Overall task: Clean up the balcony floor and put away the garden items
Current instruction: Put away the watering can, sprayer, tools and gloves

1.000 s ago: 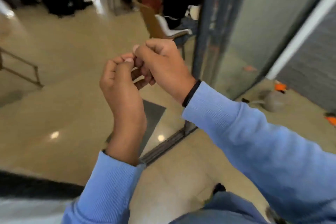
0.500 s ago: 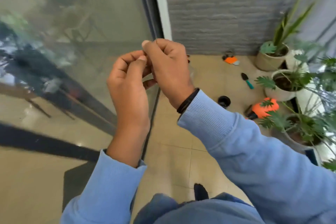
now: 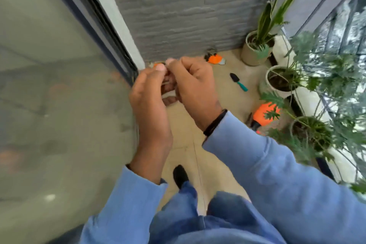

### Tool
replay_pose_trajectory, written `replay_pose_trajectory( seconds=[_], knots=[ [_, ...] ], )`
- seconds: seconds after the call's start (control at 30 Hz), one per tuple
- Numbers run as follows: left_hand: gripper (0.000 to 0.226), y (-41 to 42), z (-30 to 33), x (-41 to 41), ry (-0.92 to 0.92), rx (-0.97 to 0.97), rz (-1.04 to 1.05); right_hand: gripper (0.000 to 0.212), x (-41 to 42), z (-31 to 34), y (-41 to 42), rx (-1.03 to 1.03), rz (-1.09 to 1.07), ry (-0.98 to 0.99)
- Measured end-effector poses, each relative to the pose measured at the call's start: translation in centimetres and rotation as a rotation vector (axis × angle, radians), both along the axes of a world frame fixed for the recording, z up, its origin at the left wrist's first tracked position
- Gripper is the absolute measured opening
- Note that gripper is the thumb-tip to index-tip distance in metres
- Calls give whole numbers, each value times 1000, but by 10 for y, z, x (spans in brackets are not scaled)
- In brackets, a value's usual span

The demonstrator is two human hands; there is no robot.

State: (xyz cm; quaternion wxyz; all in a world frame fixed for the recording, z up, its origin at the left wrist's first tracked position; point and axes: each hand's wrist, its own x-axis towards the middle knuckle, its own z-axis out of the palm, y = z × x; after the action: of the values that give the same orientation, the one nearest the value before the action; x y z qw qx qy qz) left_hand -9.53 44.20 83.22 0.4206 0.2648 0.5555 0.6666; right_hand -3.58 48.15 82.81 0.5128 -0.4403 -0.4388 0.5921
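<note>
The view has swung from the indoor room onto the balcony floor point(image 3: 184, 130), where the teal-handled trowel point(image 3: 238, 82) lies near the grey wall point(image 3: 178, 12), while left hand point(image 3: 150, 103) and right hand point(image 3: 193, 87) stay curled fingertip-to-fingertip, contents unclear.

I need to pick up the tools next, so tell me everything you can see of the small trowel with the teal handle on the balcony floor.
The small trowel with the teal handle lies flat on the beige tiled floor, apart from everything else. Its dark, rounded scoop blade points toward the grey brick wall; the teal, plastic-looking handle angles toward the white plant pot. Nothing touches it; both hands are well short of it.
</note>
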Motion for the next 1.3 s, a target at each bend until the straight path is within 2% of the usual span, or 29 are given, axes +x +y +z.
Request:
replay_pose_trajectory(
  seconds=[0.1, 0.23, 0.4, 0.53, 0.63, 0.7, 0.8, 0.87, 0.97, 1.03, 1.1, 1.2, 1.23, 1.3],
  knots=[
    [23, 64, -30, -11, -8, -64, -49, 40, -6, -31, 57, -89, -21, 2],
    [20, 144, -92, -26, 32, -182, -137, 33, -12, -87, 128, -195, -54, -44],
    [20, 220, -236, -57, 133, -471, -292, 40, -20, -232, 211, -395, -15, -210],
    [19, 259, -388, -90, 238, -764, -369, 39, -39, -376, 262, -583, 50, -393],
    [32, 286, -495, -116, 500, -924, -552, 37, -53, -470, 287, -630, 153, -536],
    [28, 303, -558, -135, 716, -977, -674, 33, -58, -528, 300, -633, 239, -609],
    [24, 331, -646, -169, 829, -1072, -580, 28, -64, -615, 319, -628, 407, -738],
    [26, 354, -704, -193, 894, -1091, -485, 29, -68, -676, 331, -607, 443, -776],
    [36, 387, -772, -232, 1077, -1090, -256, 44, -82, -747, 348, -553, 393, -791],
    [55, 402, -805, -254, 1158, -1134, -59, 59, -93, -784, 362, -543, 315, -738],
    [72, 409, -826, -271, 1075, -1180, 68, 74, -103, -807, 374, -555, 221, -626],
    [85, 415, -854, -297, 721, -1242, 131, 95, -120, -832, 387, -576, 110, -452],
    [82, 416, -861, -305, 561, -1231, 133, 102, -126, -838, 390, -585, 86, -419],
    [57, 420, -876, -319, 329, -1197, 72, 113, -136, -845, 393, -600, 67, -398]
  ],
)
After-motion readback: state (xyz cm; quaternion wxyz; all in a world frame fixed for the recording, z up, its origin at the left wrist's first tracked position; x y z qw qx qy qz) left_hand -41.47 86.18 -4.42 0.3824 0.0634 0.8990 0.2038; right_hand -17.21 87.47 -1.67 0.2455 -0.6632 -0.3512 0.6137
